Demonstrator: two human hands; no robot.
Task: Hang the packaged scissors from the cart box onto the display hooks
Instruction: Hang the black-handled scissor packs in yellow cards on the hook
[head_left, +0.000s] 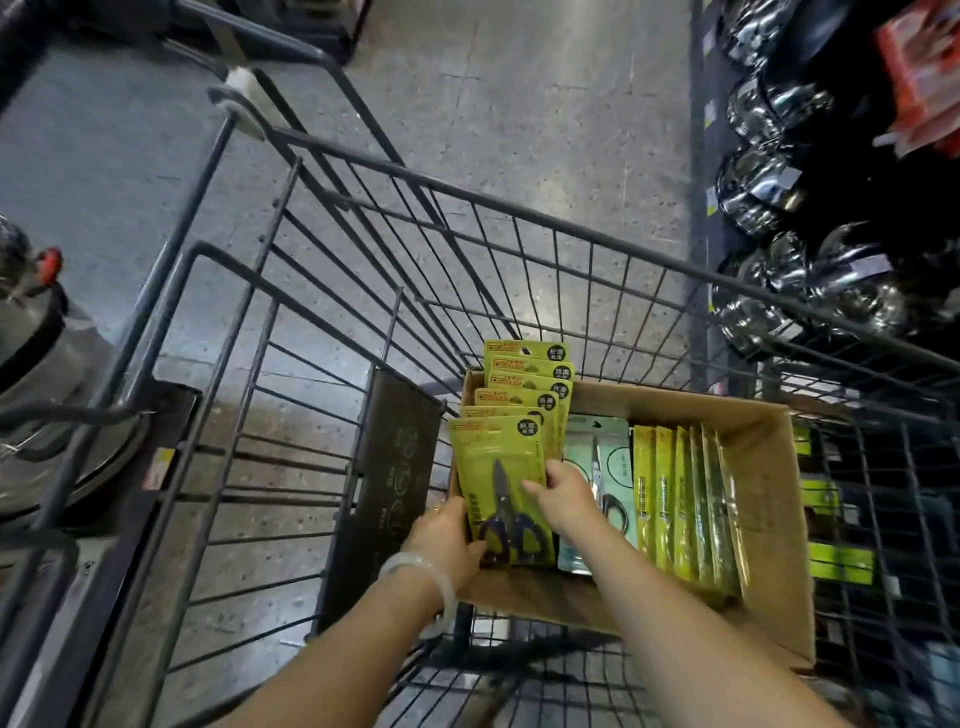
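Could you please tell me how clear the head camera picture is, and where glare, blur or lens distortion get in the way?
Head view: the wide lens bows the dark wire shopping cart; the shiny steel pans on the right shelf glare and blur; the grey speckled floor carries a bright sheen; the front yellow scissors package, held between the left hand and right hand, is fairly sharp, though its print is unreadable.

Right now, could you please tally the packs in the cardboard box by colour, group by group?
Yellow packs in the fanned stack that both hands hold: 6
Pale green packs lying beside that stack: 1 showing
Yellow packs standing on edge at the right: about 6, blurred
Total: about 13
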